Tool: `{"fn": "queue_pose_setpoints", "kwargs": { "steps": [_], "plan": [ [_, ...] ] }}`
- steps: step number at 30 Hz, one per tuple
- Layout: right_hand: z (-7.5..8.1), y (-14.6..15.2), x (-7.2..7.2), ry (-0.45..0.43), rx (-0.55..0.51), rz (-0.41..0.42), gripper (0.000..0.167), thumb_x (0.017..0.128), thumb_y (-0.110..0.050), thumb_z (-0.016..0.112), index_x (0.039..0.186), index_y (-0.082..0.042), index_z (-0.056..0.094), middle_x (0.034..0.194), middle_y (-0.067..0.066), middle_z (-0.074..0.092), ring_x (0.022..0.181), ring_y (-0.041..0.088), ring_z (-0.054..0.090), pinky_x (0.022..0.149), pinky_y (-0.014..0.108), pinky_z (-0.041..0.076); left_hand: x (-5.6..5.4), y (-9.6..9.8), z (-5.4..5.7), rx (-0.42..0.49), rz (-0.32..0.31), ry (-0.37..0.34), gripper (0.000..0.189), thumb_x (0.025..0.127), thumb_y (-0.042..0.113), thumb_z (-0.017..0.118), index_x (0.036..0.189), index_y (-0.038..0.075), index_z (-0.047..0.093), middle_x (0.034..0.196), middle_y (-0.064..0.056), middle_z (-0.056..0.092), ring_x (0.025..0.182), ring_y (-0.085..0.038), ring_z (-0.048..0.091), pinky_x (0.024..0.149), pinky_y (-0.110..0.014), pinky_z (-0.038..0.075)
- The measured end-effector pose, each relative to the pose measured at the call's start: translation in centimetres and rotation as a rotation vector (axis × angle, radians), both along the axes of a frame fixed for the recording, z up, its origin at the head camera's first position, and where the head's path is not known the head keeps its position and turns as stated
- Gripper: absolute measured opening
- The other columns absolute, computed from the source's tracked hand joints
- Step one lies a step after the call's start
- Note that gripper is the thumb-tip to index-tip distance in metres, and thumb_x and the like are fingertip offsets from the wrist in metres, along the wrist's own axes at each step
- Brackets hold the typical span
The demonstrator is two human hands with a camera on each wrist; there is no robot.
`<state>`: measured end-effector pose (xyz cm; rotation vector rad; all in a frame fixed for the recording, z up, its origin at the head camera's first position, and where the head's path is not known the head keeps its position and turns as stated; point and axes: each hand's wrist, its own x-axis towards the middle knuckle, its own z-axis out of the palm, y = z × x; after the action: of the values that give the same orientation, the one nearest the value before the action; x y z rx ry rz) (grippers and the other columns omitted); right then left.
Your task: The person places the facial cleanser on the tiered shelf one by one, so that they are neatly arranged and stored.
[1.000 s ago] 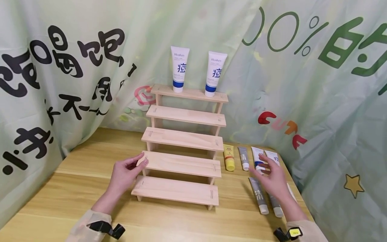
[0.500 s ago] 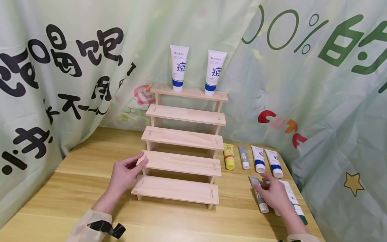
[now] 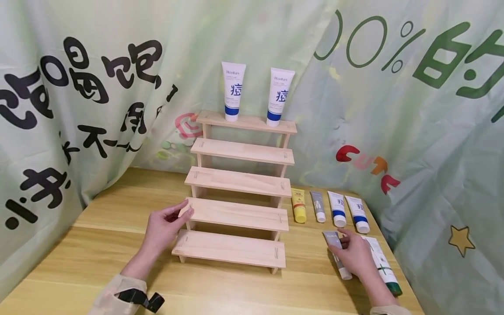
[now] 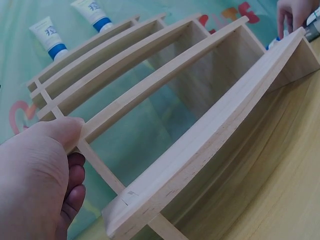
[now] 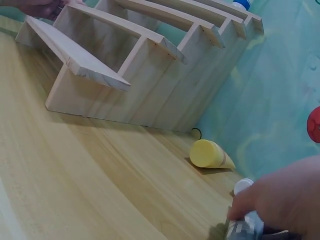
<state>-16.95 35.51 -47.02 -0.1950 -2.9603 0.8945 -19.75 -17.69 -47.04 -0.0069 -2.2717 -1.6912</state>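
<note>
A pale wooden stepped rack (image 3: 236, 214) stands on the table. My left hand (image 3: 165, 227) pinches the left end of its second-lowest step; in the left wrist view the thumb lies against that corner. Two white-and-blue tubes (image 3: 234, 92) stand upright on the top step. To the right of the rack, my right hand (image 3: 354, 253) pinches a grey squeeze tube (image 3: 343, 269) with a white cap, thumb across its left side. The hand hides part of this tube and the spot beside it. A white tube with a green cap (image 3: 383, 267) lies at the hand's right.
Behind the right hand lie a yellow tube (image 3: 299, 205), a small grey tube (image 3: 317, 206) and two more white-and-blue tubes (image 3: 336, 208). Printed curtains (image 3: 433, 144) hang close behind the table (image 3: 118, 218) and along its sides.
My right hand has come down and toward me from over the white-and-blue tubes onto the grey tube, which has turned slightly. My left hand keeps its hold on the rack.
</note>
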Motion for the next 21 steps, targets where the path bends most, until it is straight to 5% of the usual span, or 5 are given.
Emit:
{"fn": "queue_pose_setpoints", "kwargs": {
  "steps": [15,21],
  "plan": [
    [0.5,-1.1,1.2,0.118,-0.132,-0.182,0.054,0.083,-0.017,0.084,0.135,-0.005,0.073,0.108,0.015,0.076,0.092,0.025,0.066,0.067,0.026,0.052,0.0,0.0,0.0,-0.011,-0.012,-0.003,0.042,0.091,0.035,0.088,0.125,0.012,0.08,0.126,-0.01,0.074,0.098,-0.012,0.066,0.078,-0.016,0.053],
    [0.3,-1.1,0.9,0.159,-0.194,-0.144,0.043,0.089,-0.012,0.081,0.13,-0.002,0.075,0.111,0.016,0.077,0.091,0.018,0.068,0.067,0.02,0.053,0.1,0.1,-0.1,0.008,-0.009,-0.005,0.041,0.091,0.034,0.088,0.125,0.013,0.08,0.126,-0.01,0.074,0.097,-0.011,0.065,0.077,-0.016,0.052]
  ]
}}
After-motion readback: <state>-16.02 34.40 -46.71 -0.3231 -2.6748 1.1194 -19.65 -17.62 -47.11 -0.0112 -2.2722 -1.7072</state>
